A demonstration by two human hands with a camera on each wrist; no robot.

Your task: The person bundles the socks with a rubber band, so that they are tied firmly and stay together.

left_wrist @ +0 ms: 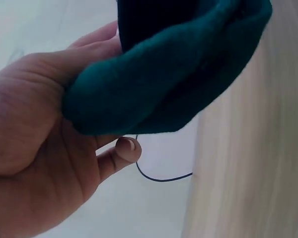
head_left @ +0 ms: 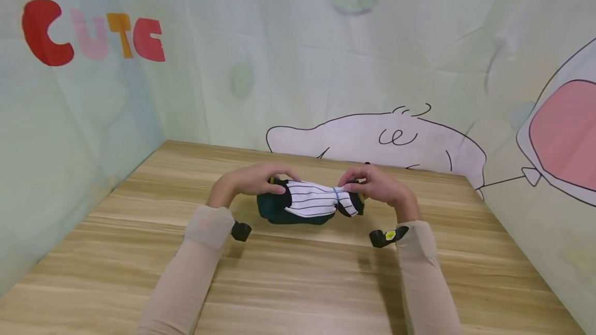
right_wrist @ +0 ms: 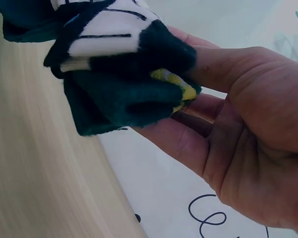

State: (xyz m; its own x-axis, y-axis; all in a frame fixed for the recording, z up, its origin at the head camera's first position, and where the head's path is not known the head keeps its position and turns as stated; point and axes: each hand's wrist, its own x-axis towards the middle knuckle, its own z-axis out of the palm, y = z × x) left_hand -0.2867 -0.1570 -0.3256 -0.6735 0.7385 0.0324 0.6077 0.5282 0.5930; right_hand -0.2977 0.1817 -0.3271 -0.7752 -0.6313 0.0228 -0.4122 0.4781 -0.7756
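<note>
A rolled cloth bundle is held level between both hands above the table. It is white with dark stripes on its upper face, dark green below, and black towards both ends. A thin blue band cinches it near its right end. My left hand grips the left end, thumb in front and fingers behind; the left wrist view shows the green fabric folded over there. With thumb and fingers, my right hand pinches the other end, where a yellow patch shows in the right wrist view.
The wooden table runs back to a pale printed curtain on the far side and both flanks. A small black camera mount sits at the left wrist, another black mount at the right.
</note>
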